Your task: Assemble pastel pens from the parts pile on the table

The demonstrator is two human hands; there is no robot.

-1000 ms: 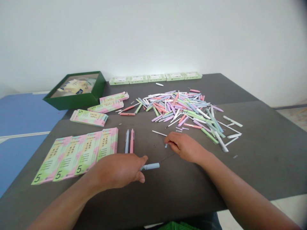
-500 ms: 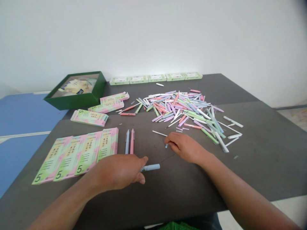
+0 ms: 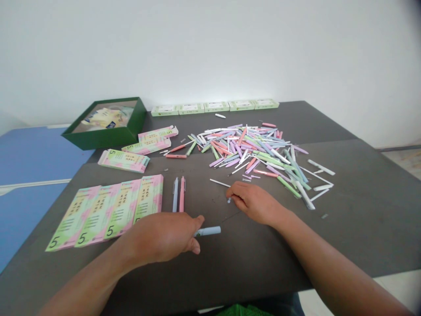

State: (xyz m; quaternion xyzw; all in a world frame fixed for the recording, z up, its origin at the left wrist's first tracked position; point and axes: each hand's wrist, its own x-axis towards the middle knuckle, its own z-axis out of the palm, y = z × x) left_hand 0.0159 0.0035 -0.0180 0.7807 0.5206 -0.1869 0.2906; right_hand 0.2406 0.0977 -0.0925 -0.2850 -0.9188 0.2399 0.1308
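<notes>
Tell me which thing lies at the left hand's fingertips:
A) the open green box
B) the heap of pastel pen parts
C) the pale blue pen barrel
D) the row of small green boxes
C. The pale blue pen barrel lies on the dark table with one end at the fingertips of the left hand, while the other options sit well away.

Pen parts [image 3: 250, 149] heaped on surface [image 3: 250, 263]; cartons [image 3: 108, 215] at left; open box [image 3: 103, 142] behind them; small boxes [image 3: 213, 106] along far edge.
</notes>
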